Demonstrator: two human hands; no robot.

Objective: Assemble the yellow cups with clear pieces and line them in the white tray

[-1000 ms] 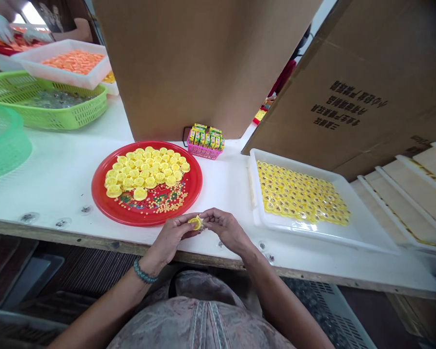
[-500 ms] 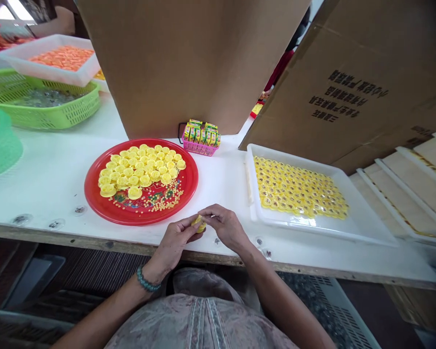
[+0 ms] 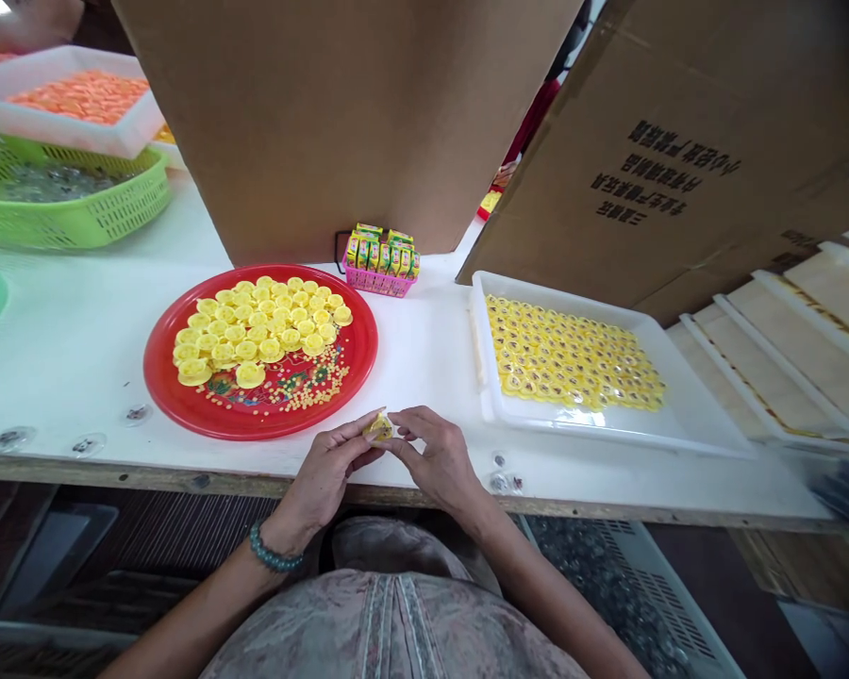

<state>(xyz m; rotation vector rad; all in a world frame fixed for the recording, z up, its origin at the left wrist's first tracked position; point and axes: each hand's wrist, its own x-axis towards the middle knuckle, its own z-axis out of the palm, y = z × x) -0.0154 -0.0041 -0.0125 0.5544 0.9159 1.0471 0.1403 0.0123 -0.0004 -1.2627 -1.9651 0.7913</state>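
Between my two hands, just above the table's front edge, is a round yellow plastic piece point(image 3: 380, 429). My left hand point(image 3: 325, 471) pinches it from the left with thumb and fingers. At its right side, the thumb and fingertips of my right hand point(image 3: 440, 459) close on it. A clear, shiny part with dark marks seems to show on its face. Left of my hands, a red round tray point(image 3: 191, 415) bears many similar yellow pieces point(image 3: 255, 321) and small pale yellow discs point(image 3: 318, 385). On the right, a white tray point(image 3: 707, 436) holds rows of yellow pieces with clear, dark-printed tops point(image 3: 573, 354).
A pink basket point(image 3: 378, 281) of small yellow-green boxes stands behind. Cardboard sheets point(image 3: 346, 123) rise at the back. Clear printed discs point(image 3: 89, 443) lie along the front edge. A green basket point(image 3: 127, 209) sits at left under a white tray point(image 3: 131, 132); stacked trays point(image 3: 771, 368) lean right.
My right hand's fingers have shifted around the yellow piece, the thumb now below it, and its face is turned more toward me. The whole view has shifted slightly.
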